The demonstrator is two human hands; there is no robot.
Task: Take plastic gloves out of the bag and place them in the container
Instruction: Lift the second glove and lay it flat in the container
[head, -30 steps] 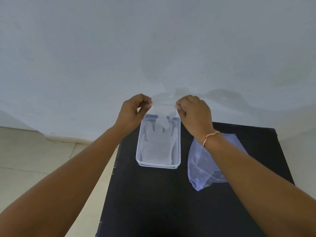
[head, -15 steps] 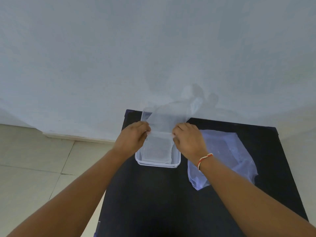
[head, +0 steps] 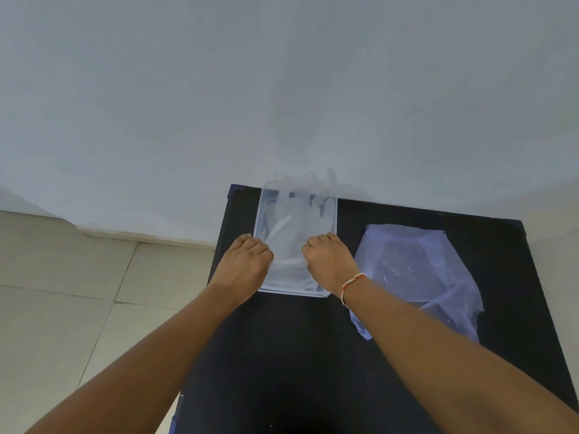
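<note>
A clear plastic container (head: 326, 295) stands at the far left of the black table (head: 297, 355), against the wall. A thin translucent plastic glove (head: 289, 233) lies flat inside it, fingers pointing toward the wall. My left hand (head: 244, 266) pinches the glove's cuff at the left side. My right hand (head: 329, 261), with a red and white thread bracelet on the wrist, pinches the cuff at the right side. Both hands are low over the container's near half. The clear plastic bag (head: 416, 277) lies flattened on the table to the right of the container.
A pale wall (head: 282, 89) rises right behind the table. Light floor tiles (head: 78, 308) lie to the left, below the table's left edge. Bare black tabletop stretches in front of the container and the bag.
Both hands came down from wall height with the glove held between them, and the glove now lies spread inside the container. The view has tilted downward.
</note>
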